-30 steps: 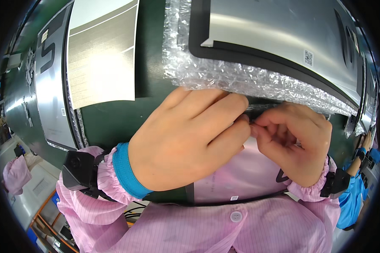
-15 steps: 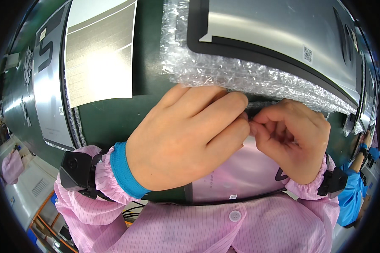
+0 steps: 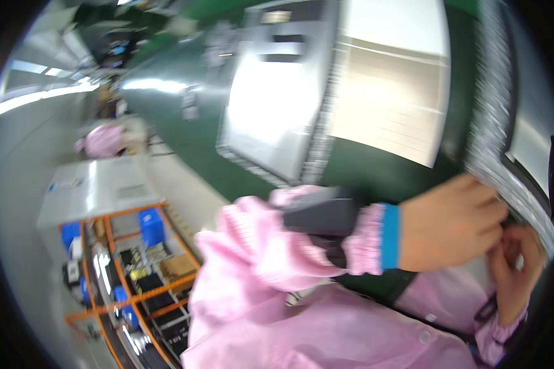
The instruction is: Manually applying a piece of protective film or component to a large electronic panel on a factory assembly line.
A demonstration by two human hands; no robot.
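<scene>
At the right side of the view my left hand (image 3: pixel 452 227) is closed, its back toward me and its fingers curled. Against its fingertips, my right hand (image 3: pixel 516 270) is pinched together. What the fingers hold, if anything, is hidden between them. Just beyond both hands lies bubble wrap (image 3: pixel 489 132) under a silvery metal panel (image 3: pixel 535 138) with a dark border. Below the hands, a shiny panel (image 3: pixel 483 270) shows partly, reflecting pink. Motion blurs the whole picture somewhat.
A sheet with a pale grid (image 3: pixel 391 101) lies on the green table (image 3: pixel 375 157). Left of it, another silvery panel (image 3: pixel 274 104) rests on bubble wrap. An orange-framed rack (image 3: pixel 129 301) with blue bins stands at lower left. A person in pink (image 3: pixel 104 141) is far off.
My view has swung left, so hands, panels and sheet now appear further right. The rack and room at the left have come into sight. Both hands remain together with fingers closed.
</scene>
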